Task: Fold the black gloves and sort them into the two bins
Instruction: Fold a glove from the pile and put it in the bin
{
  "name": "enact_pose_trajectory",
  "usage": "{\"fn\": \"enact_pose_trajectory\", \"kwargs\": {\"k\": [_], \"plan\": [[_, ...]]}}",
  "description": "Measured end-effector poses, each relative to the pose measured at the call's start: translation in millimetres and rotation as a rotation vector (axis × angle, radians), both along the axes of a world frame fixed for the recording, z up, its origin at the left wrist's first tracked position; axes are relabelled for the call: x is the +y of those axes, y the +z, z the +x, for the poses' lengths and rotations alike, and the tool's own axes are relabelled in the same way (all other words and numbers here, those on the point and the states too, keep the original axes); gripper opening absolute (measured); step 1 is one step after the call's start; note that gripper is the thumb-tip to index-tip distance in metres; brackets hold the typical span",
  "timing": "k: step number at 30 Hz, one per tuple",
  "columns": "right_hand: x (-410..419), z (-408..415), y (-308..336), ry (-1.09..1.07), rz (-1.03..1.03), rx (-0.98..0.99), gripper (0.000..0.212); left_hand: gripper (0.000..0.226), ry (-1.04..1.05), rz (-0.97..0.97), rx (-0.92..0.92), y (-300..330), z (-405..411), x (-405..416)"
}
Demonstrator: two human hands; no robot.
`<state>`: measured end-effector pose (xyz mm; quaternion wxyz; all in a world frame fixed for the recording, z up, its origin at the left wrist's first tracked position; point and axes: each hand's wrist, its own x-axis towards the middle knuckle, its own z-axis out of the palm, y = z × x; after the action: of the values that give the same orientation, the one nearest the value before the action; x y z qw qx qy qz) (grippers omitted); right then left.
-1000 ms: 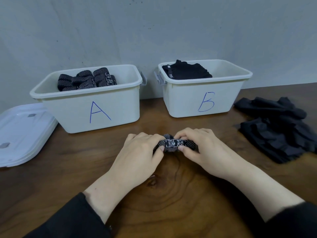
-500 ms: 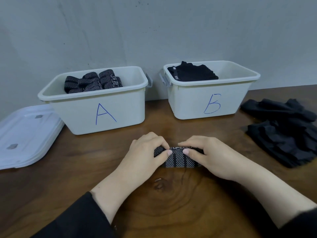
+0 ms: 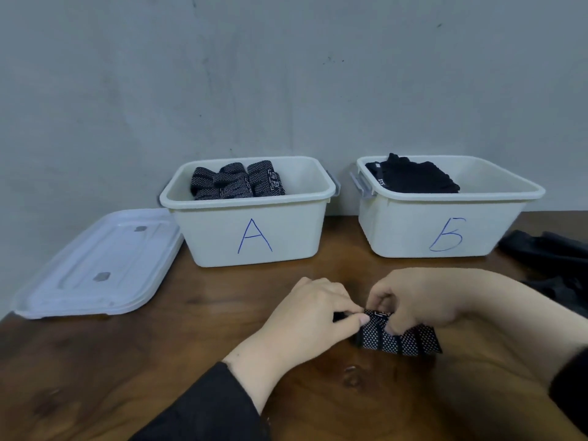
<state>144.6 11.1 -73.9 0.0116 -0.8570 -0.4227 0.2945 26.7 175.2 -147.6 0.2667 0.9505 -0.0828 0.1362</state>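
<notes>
A black glove with white dots (image 3: 401,340) lies folded on the wooden table, its fingers pointing toward me. My left hand (image 3: 311,316) pinches its top left edge. My right hand (image 3: 423,300) curls over the top right and pinches the cuff. Bin A (image 3: 254,237) stands behind on the left and holds several rolled dotted gloves (image 3: 235,183). To its right, bin B (image 3: 445,227) contains plain black gloves (image 3: 413,176). A pile of unfolded black gloves (image 3: 553,265) lies at the right edge, partly cut off.
A white plastic lid (image 3: 95,265) lies flat on the table left of bin A. A grey wall rises directly behind both bins. Black sleeves cover both of my forearms at the bottom of the view.
The view has swung left, so the bins and hands sit further right. The glove has been rolled over; the dotted finger side now faces me and both hands pinch its top edge.
</notes>
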Motion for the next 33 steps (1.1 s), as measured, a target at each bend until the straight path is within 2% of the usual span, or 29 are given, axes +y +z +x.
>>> {"fn": "enact_pose_trajectory", "kwargs": {"k": [3,7,9,12,15,17,20,23,25,27,33], "plan": [[5,-3,0,-0.021,-0.044,-0.006,0.035,0.032,-0.014,-0.018,0.003,4,-2,2],[-1,-7,-2,-0.079,0.067,-0.048,0.021,0.038,-0.024,0.01,-0.075,10,-3,10],[-7,-8,-2,-0.162,0.168,0.006,0.02,0.04,0.011,0.001,-0.197,13,-3,17],[-8,-13,7,-0.267,0.323,0.176,0.022,0.035,0.117,-0.049,-0.48,22,-8,41],[4,-17,31,-0.452,0.614,0.443,0.02,0.028,0.291,-0.065,-0.758,41,-22,82],[18,-20,54,-0.488,0.729,0.512,0.016,0.025,0.435,-0.079,-0.847,55,-33,112],[47,-27,91,-0.467,0.813,0.474,0.023,0.026,0.653,-0.155,-0.772,83,-48,149],[84,-21,120,-0.499,0.84,0.402,0.042,0.031,0.76,-0.156,-0.509,107,-60,176],[114,-18,133,-0.516,0.852,0.395,0.032,0.032,0.751,-0.122,-0.374,112,-66,188],[149,-15,139,-0.555,0.918,0.44,0.006,0.03,0.751,-0.114,-0.278,112,-70,195],[246,-6,129,-0.635,0.882,0.412,0.011,0.028,0.705,-0.074,-0.14,106,-70,206]]}}
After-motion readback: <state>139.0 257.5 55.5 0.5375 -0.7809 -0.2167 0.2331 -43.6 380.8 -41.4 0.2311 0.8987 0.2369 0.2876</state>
